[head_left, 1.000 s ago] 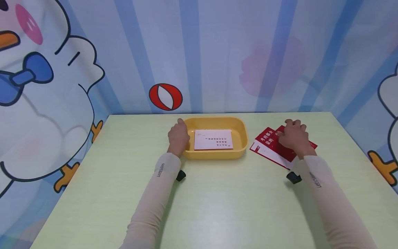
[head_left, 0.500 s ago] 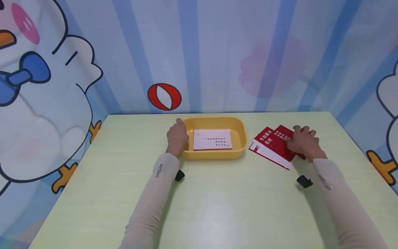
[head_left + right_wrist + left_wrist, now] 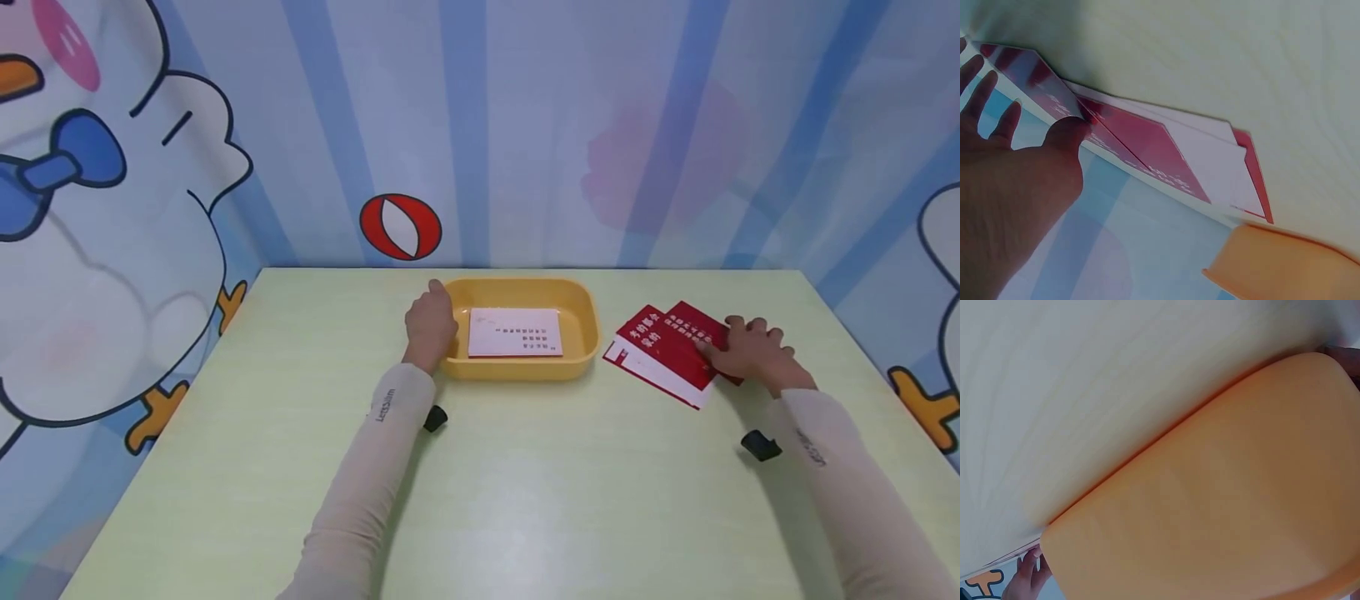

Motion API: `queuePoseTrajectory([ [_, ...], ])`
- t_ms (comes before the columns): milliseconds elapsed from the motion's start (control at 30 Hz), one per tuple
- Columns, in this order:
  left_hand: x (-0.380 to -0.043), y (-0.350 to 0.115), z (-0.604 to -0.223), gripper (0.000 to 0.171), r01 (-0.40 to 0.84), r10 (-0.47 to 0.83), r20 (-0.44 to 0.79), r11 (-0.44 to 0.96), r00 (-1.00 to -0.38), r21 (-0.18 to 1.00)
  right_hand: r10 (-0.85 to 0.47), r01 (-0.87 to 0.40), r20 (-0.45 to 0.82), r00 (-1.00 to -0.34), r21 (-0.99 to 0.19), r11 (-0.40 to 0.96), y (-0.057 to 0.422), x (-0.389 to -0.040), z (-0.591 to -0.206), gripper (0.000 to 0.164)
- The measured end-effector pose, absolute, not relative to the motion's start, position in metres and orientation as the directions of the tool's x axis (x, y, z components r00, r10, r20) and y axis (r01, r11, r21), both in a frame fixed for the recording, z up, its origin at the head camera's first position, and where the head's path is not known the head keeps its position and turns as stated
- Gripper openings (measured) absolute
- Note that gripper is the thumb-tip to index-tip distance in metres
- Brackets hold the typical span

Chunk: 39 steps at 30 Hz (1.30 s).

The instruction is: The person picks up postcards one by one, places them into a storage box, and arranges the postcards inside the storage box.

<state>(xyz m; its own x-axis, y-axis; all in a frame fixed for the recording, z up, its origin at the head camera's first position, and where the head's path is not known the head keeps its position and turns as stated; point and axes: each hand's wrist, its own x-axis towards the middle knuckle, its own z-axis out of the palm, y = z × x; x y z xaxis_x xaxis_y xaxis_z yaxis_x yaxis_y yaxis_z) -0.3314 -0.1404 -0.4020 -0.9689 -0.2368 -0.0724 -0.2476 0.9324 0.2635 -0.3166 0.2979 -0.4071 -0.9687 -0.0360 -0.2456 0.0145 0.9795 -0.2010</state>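
Note:
My left hand point(image 3: 431, 327) grips the left end of a yellow plastic tray point(image 3: 521, 370) in the head view. In the tray lies a white card with printed characters point(image 3: 515, 333). To the right, several red and white cards point(image 3: 663, 343) lie overlapped in a fan on the table. My right hand point(image 3: 759, 353) is at the right end of the fan, fingers spread. In the right wrist view, the thumb of that hand point(image 3: 1019, 181) touches the end red card point(image 3: 1029, 72), and the other fingers stretch past its far edge.
The light table point(image 3: 480, 483) ends at a blue striped backdrop point(image 3: 517, 133) printed with cartoon figures. A small black device point(image 3: 761, 446) shows beneath the right wrist, another point(image 3: 435, 418) beneath the left. The tray's right end stands close to the fan's left edge.
My right hand has slid right and slightly toward me, uncovering more of the right-hand red card, whose right end has shifted left. My left hand and the tray have stayed in place.

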Motion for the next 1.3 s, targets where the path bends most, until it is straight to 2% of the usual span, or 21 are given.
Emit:
queuePoseTrajectory([
  [400,-0.333,-0.141,-0.404,0.046,-0.259,-0.247,-0.076,0.93,-0.966,0.26,-0.129,-0.084,-0.31,-0.942,-0.155,0.984,0.318,-0.319,-0.398,0.084],
  [567,-0.333,-0.141,-0.404,0.045,-0.255,-0.244,-0.073,0.93,-0.967,0.263,-0.112,-0.052,-0.342,-0.933,-0.18,0.982,0.328,-0.318,-0.397,0.084],
  [967,-0.332,-0.139,-0.403,0.044,-0.262,-0.25,-0.081,0.929,-0.965,0.26,-0.088,-0.026,-0.305,-0.948,-0.201,0.979,0.326,-0.322,-0.4,0.092],
  [1300,-0.334,-0.139,-0.405,0.047,-0.271,-0.258,-0.086,0.926,-0.962,0.261,-0.037,0.052,-0.281,-0.959,-0.303,0.951,0.32,-0.323,-0.408,0.103],
])
